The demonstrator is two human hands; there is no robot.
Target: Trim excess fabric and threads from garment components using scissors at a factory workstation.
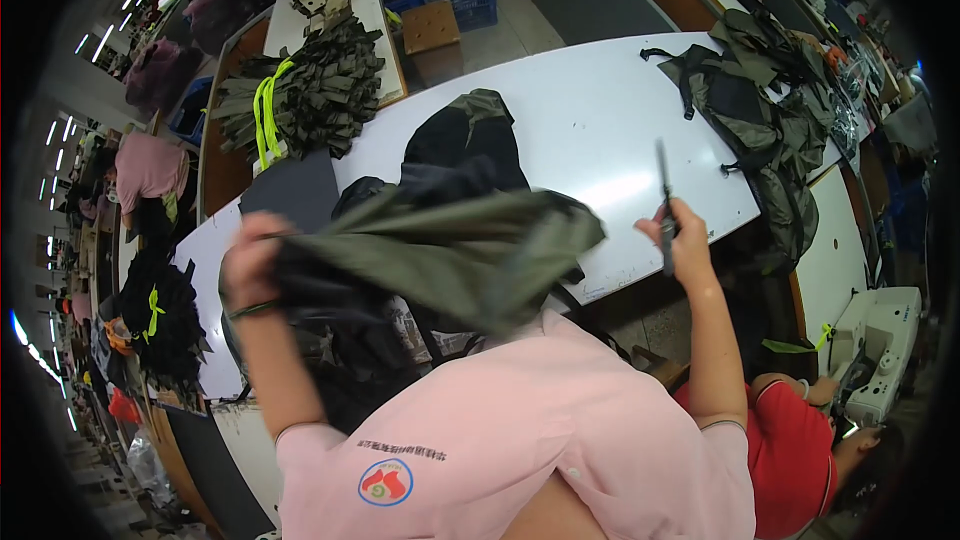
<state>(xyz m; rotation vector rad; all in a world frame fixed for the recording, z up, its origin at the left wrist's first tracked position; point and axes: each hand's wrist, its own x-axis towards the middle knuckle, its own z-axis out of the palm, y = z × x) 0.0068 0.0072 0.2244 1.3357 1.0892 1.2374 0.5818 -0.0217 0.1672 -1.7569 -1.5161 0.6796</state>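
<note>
My left hand [255, 258], smeared by motion, is closed on one end of an olive-green and black fabric piece [450, 245]. The fabric stretches across in front of me, its right part blurred and off the table. My right hand [688, 242] grips a pair of dark scissors [666, 225] with the blades pointing away from me; its thumb sticks out to the left. The scissors are apart from the fabric. Behind the held piece, another black and olive fabric piece [465, 145] lies on the white table [590, 110].
A bundle of dark green strips [310, 90] tied with neon-yellow ribbon sits at the far left. Olive and black pieces [770, 130] hang over the table's right end. A person in red [790, 450] works beside a sewing machine [880, 360] at the near right.
</note>
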